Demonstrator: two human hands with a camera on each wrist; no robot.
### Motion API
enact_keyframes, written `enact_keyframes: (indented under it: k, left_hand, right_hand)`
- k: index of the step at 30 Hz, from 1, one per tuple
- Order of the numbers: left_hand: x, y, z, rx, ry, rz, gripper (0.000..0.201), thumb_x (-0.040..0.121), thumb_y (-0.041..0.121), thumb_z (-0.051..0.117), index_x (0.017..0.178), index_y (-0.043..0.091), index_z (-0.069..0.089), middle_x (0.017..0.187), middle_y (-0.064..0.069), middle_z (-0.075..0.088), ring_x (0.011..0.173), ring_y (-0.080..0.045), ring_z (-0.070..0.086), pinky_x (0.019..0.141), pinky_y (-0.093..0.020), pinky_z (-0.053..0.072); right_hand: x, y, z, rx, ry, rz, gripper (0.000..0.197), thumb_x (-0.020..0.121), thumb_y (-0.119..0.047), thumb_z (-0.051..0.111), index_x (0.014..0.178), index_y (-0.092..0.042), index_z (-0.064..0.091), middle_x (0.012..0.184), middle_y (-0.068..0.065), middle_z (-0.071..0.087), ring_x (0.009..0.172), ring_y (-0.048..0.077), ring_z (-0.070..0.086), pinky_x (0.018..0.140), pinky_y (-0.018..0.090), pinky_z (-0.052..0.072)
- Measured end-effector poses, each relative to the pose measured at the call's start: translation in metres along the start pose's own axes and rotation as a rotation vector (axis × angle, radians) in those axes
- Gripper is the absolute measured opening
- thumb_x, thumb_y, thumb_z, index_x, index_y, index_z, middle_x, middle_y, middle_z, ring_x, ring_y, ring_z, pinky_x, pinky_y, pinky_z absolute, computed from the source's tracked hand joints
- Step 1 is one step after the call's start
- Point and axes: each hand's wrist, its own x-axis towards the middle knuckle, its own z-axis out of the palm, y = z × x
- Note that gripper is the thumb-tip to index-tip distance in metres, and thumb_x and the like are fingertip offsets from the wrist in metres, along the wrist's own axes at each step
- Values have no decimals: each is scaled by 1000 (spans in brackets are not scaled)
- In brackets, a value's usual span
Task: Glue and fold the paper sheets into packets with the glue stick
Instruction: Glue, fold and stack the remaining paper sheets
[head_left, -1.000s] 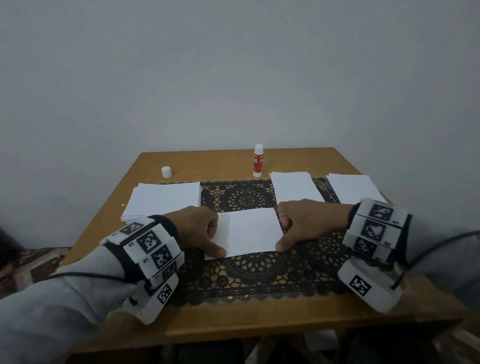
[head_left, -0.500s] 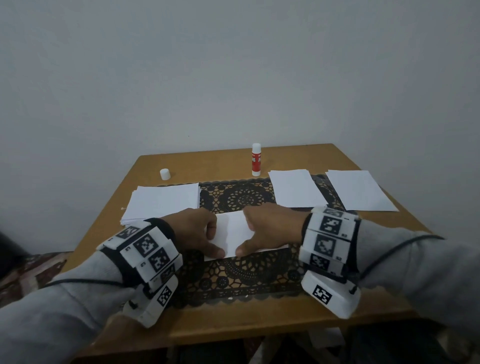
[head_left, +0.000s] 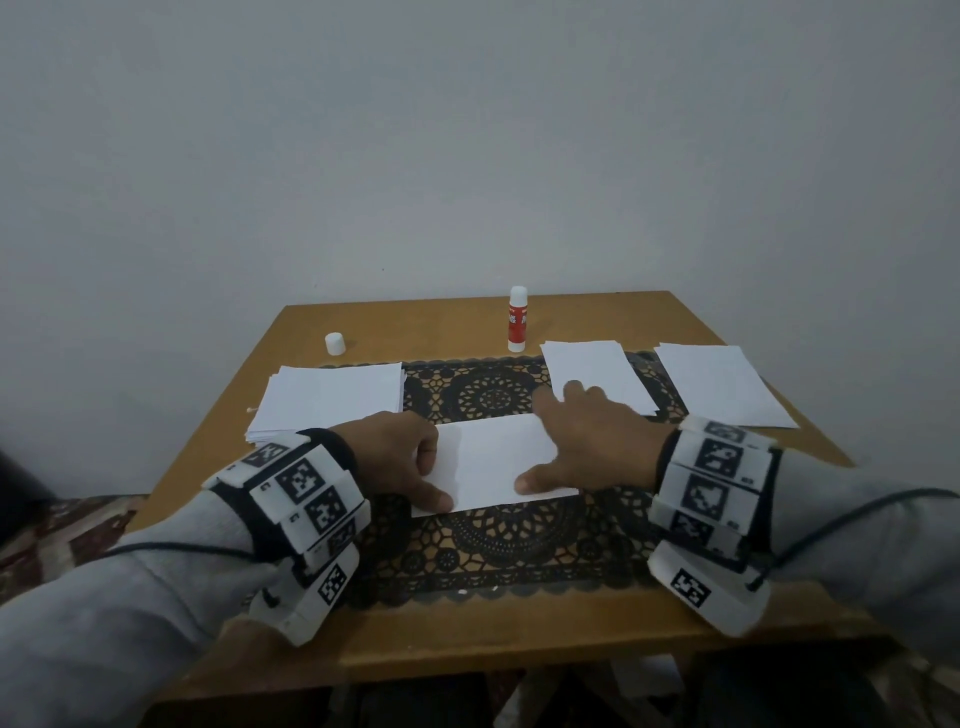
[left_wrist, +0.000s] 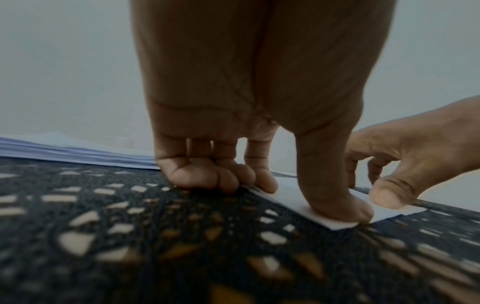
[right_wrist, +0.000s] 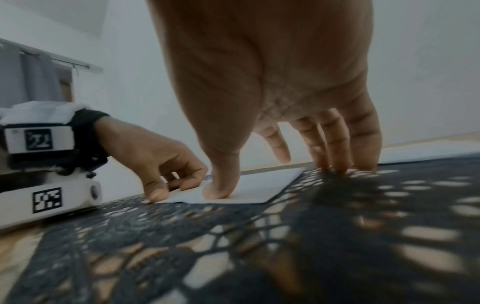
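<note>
A folded white paper sheet (head_left: 493, 462) lies flat on the black lace table runner (head_left: 498, 551), near the middle of the light-brown wooden table (head_left: 431, 322). The left hand (head_left: 395, 457) sits at the sheet's left end: its fingers are curled under into a loose fist with the knuckles resting at the paper's left edge, and the thumb (left_wrist: 335, 197) presses down on the near left corner. The right hand (head_left: 592, 441) lies spread over the right end of the sheet, fingers straight and fanned; its thumb (right_wrist: 221, 183) presses on the near edge while the fingertips (right_wrist: 335, 164) reach past the far right corner onto the runner. The two hands are apart, with a bare stretch of paper between them.

To the far left, a thick stack of white paper sheets (head_left: 332, 400) rests partly on the runner. To the far right lie two separate white folded sheets: one (head_left: 592, 374) just beyond the right hand, the other (head_left: 722, 384) further right, near the table's edge. A red-and-white glue stick (head_left: 518, 319) stands upright at the far side of the table, and its small white cap (head_left: 335, 343) stands well to the left of it.
</note>
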Motion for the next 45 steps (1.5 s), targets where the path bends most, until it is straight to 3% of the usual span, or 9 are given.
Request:
enact_keyframes:
  k: [3, 6, 11, 16, 20, 24, 36, 41, 45]
  left_hand:
    - [0, 0, 1, -7, -7, -12, 37, 72, 47, 77, 82, 24, 50, 90, 6, 58, 80, -11, 50, 64, -23, 41]
    - [1, 1, 1, 4, -7, -14, 37, 72, 48, 77, 82, 24, 50, 89, 8, 57, 78, -9, 49, 63, -22, 39]
    - [1, 1, -1, 16, -8, -6, 38, 72, 48, 77, 84, 21, 52, 92, 4, 60, 76, -9, 49, 62, -21, 39]
    - [-1, 2, 0, 13, 2, -28, 45, 72, 48, 77, 97, 20, 51, 96, 4, 57, 78, -8, 48, 66, -24, 40]
    - [-3, 4, 2, -8, 11, -52, 62, 73, 47, 77, 116, 24, 40, 90, 10, 47, 80, -10, 48, 68, -24, 41]
    - [-6, 6, 2, -7, 19, -51, 80, 74, 46, 77, 134, 25, 30, 119, -1, 51, 95, -15, 47, 80, -27, 39]
    - [-5, -1, 4, 13, 71, -42, 77, 77, 50, 72, 141, 26, 38, 143, 2, 42, 126, -19, 43, 96, -27, 36]
    - [-4, -3, 1, -36, 101, -51, 57, 86, 33, 68, 136, 26, 43, 110, -1, 53, 98, -16, 50, 80, -23, 38]
    - [-3, -5, -2, -14, 166, -64, 50, 87, 25, 66, 133, 24, 46, 112, 0, 54, 93, -14, 45, 81, -23, 37]
  right_hand:
    - [5, -18, 0, -39, 21, -45, 86, 81, -66, 59, 142, -13, 29, 146, 14, 34, 133, 34, 33, 102, 48, 39]
    - [7, -26, 2, -86, -104, -161, 83, 94, -58, 45, 153, -7, 14, 162, 13, 5, 148, 36, 6, 116, 54, 23]
    - [-11, -24, 18, -104, -251, -302, 90, 96, -62, 30, 153, -8, -13, 160, 10, -21, 149, 25, -16, 122, 42, 1]
    - [4, -12, 2, -61, -266, -195, 95, 94, -67, 28, 152, -3, -14, 160, 14, -19, 149, 27, -14, 122, 43, 4]
    - [-9, -22, 7, -100, -328, -244, 99, 91, -70, 32, 153, -7, -13, 160, 11, -21, 149, 26, -15, 122, 43, 5]
    - [-11, -17, 1, -81, -320, -225, 96, 93, -67, 31, 153, -6, -12, 161, 10, -18, 149, 24, -12, 122, 40, 5]
    - [-9, -5, -5, -86, -295, -188, 93, 94, -66, 33, 155, -8, -7, 162, 9, -12, 150, 24, -6, 122, 40, 8]
    - [-6, -1, 0, -105, -288, -191, 90, 95, -63, 36, 155, -12, -8, 162, 8, -13, 150, 24, -7, 122, 39, 7]
    - [-5, 4, -1, -92, -258, -205, 84, 97, -58, 38, 155, -15, -5, 163, 6, -10, 151, 23, -3, 121, 36, 7]
